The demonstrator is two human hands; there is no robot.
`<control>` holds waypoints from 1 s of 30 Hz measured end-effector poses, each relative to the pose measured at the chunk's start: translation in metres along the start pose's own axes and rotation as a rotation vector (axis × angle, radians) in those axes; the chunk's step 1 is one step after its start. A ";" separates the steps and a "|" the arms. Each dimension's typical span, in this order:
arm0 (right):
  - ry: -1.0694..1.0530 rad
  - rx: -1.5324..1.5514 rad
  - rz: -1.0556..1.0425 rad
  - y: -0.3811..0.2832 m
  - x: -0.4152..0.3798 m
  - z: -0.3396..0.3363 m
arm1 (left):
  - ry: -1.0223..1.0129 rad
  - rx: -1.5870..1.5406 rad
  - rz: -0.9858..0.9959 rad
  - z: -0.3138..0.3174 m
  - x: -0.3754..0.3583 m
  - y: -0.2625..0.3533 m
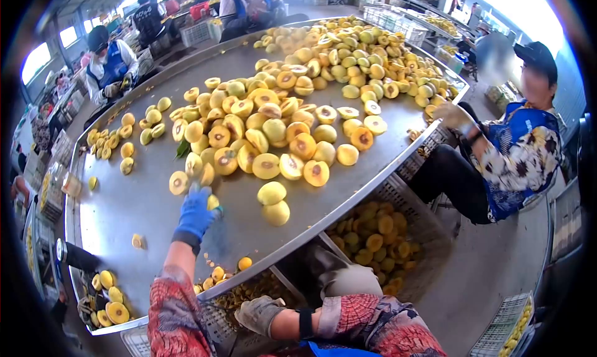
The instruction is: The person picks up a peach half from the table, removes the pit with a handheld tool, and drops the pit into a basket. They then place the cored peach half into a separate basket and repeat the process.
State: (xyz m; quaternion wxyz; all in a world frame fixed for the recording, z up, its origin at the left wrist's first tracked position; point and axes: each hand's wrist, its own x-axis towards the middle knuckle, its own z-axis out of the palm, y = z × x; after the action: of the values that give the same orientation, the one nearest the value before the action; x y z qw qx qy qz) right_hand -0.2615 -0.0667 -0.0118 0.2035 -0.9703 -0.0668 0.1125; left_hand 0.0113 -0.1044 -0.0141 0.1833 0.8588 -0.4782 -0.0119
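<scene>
My left hand [196,213], in a blue glove, reaches onto the metal table at the near edge of the pile. Its fingers and thumb close around a small yellow peach half [212,202]. Beside the fingertips lies another cut peach half [178,183], its brown center facing up. My right hand [261,315], in a grey glove, is curled above a crate of brown scraps [252,293] below the table edge. What it holds, if anything, is hidden. Two peach pieces [273,203] rest together to the right of my left hand.
Many halved peaches [273,130] cover the metal table [249,223]. A crate of peach halves [379,236] stands below its right edge. A black cylinder [78,255] lies at the left corner. A co-worker [510,139] sits at right; others sit across the table.
</scene>
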 end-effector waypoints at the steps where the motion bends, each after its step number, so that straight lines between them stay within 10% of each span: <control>1: 0.009 0.004 -0.013 0.000 -0.001 0.000 | -0.058 -0.010 -0.023 -0.004 -0.009 0.000; 9: -0.207 0.078 -0.149 0.008 0.003 0.001 | 0.029 -0.153 -0.230 -0.026 -0.096 -0.043; 11: -0.169 0.137 -0.114 0.008 0.001 -0.016 | 0.118 -0.815 -0.348 -0.009 -0.115 -0.109; 16: 0.035 0.295 -0.071 0.007 0.006 -0.033 | 0.337 -1.614 -0.513 -0.079 -0.174 -0.032; 24: 0.506 0.668 -0.163 0.028 0.044 0.002 | 0.395 -1.760 -0.631 -0.091 -0.182 0.029; 30: 0.344 0.764 0.175 0.007 0.034 -0.051 | 0.345 -1.942 -0.552 -0.087 -0.183 0.048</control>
State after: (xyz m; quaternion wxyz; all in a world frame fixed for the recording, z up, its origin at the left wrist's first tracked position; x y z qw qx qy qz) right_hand -0.2152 -0.0867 0.0246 0.5462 -0.8318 0.0970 -0.0176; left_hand -0.1097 0.0507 0.0547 0.8570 0.4098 -0.0151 -0.3121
